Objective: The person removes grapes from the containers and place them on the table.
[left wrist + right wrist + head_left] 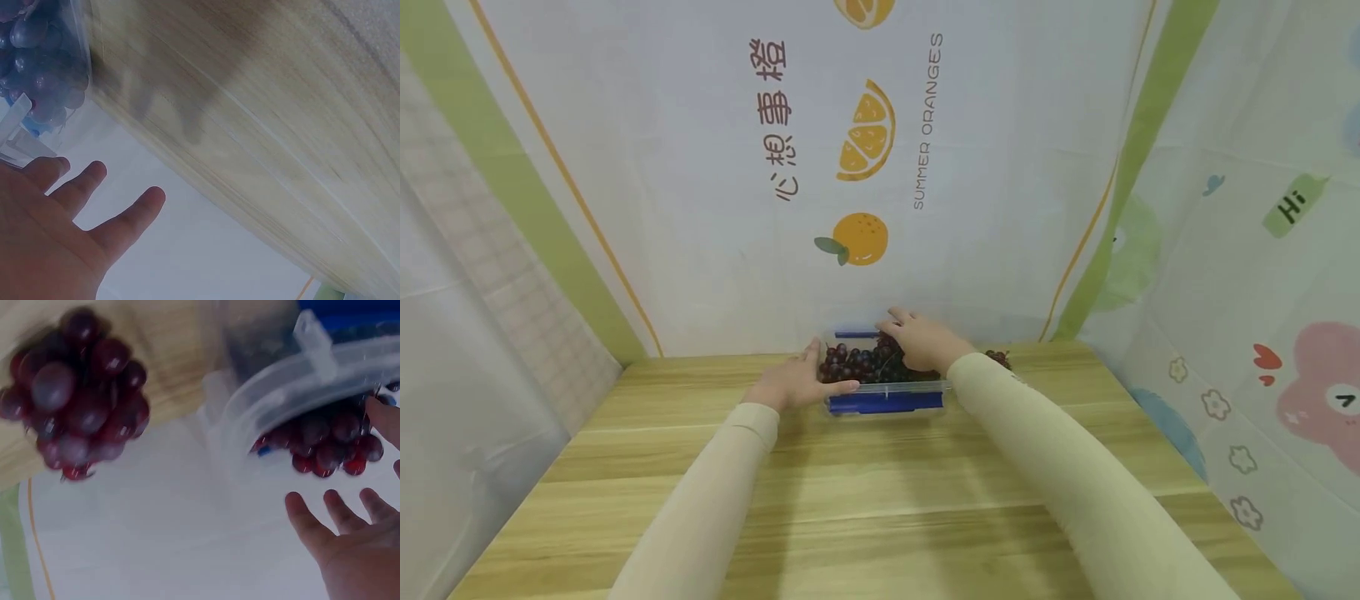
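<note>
A clear plastic food box (886, 388) with blue side clips stands at the table's back edge, filled with dark grapes (853, 364). My left hand (792, 382) rests against the box's left end, its thumb along the front rim. In the left wrist view, its fingers (128, 222) are spread and straight. Over the right half of the box is my right hand (928, 342), its fingers reaching towards the far side. A red bunch of grapes (331, 447) lies near the right thumb, while the other fingers (306, 519) stand spread, apart from it.
Another bunch of dark red grapes (998, 358) lies on the wooden table (865, 500) to the right of the box, close to the right forearm. Directly behind the table hangs a white cloth (715, 250) with orange prints. A patterned cloth (1240, 333) hangs along the right side.
</note>
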Demonstrator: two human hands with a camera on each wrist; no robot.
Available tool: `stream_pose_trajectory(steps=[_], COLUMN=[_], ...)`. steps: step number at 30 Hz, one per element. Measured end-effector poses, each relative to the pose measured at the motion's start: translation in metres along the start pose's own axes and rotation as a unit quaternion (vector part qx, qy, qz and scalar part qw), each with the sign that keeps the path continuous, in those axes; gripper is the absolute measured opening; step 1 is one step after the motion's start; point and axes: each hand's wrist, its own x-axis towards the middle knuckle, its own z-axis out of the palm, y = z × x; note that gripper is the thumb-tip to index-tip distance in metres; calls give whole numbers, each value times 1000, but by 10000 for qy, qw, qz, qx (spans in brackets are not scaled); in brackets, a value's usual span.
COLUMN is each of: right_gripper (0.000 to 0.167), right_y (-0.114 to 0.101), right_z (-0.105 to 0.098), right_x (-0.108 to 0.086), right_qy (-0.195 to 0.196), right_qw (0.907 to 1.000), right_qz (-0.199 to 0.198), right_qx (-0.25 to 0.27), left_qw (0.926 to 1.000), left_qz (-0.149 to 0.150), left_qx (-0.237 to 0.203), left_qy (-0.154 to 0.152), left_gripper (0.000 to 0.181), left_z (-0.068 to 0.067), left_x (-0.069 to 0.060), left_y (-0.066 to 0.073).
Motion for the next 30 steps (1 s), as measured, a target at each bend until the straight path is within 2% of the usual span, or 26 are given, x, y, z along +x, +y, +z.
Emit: stream_pose_trajectory(steps=[3,7,14,20,26,30], right_gripper=[81,80,69,68,75,77], right_y=[-5,-6,-4,3,11,12], right_z=[8,12,6,11,16,14], right_x=[4,7,5,6,6,3], right_qy=[-303,-506,-211,67,96,106], right_qw=[9995,9985,9977,9992,9981,9990], right_qz=[41,170,448,387,276,233], right_qx=[9,73,459,-64,-535,-360], left_qw=[10000,10000,10000,10000,10000,10000], left_qz=[1,1,13,6,23,24], left_qx=[43,29,-21,-26,-33,6], left_qy=[-32,-35,33,39,38,33], left_gripper=[145,145,142,143,144,144], left_z=[0,1,0,-1,1,-1], left_x=[-1,-2,-4,-3,-2,-3], left_y=[1,1,2,1,0,0])
